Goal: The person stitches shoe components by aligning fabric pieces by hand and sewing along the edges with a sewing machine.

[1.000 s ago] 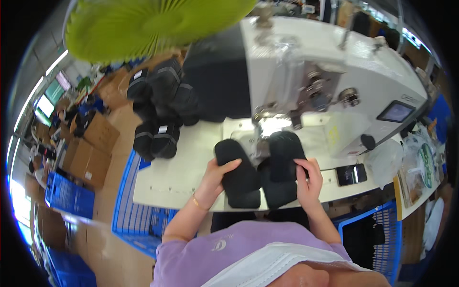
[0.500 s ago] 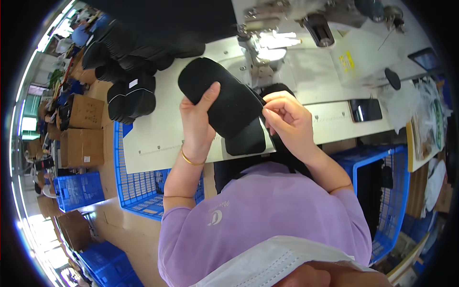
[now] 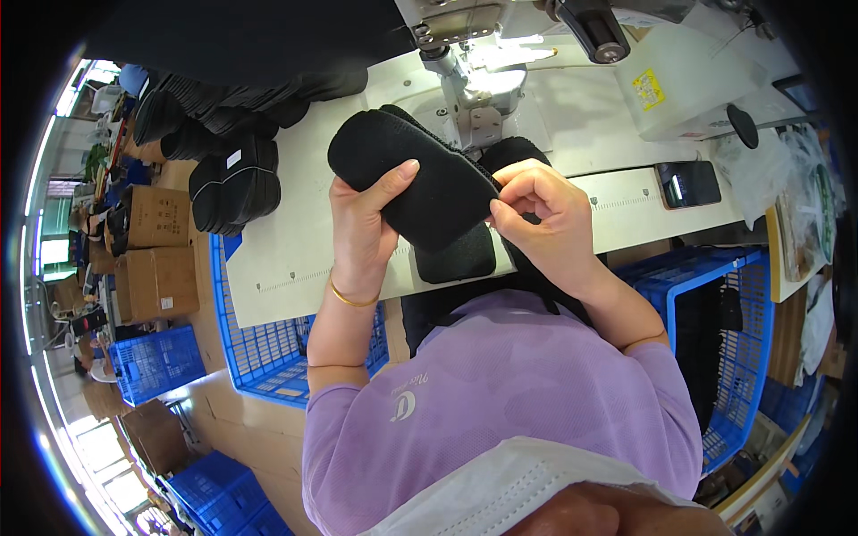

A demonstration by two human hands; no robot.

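The left hand (image 3: 362,228) wrapped its fingers (image 3: 393,174) around a black, fuzzy, oval fabric piece (image 3: 411,183), lifted above the white desk (image 3: 295,241). The right hand (image 3: 545,219) pinched the piece's edge, fingers curled tight. Behind stood a glossy white sewing machine (image 3: 500,89); rounded black pieces (image 3: 237,183) lay stacked at the left.

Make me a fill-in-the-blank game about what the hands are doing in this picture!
1. Both hands hold a soft piece whose colour is ____.
2. The left hand wears a thin bangle on its wrist, and the bangle's colour is ____.
3. The right hand pinches the piece at its edge with its ____.
4. The crate under the white table is ____ in colour.

Missing words: black; gold; fingers; blue
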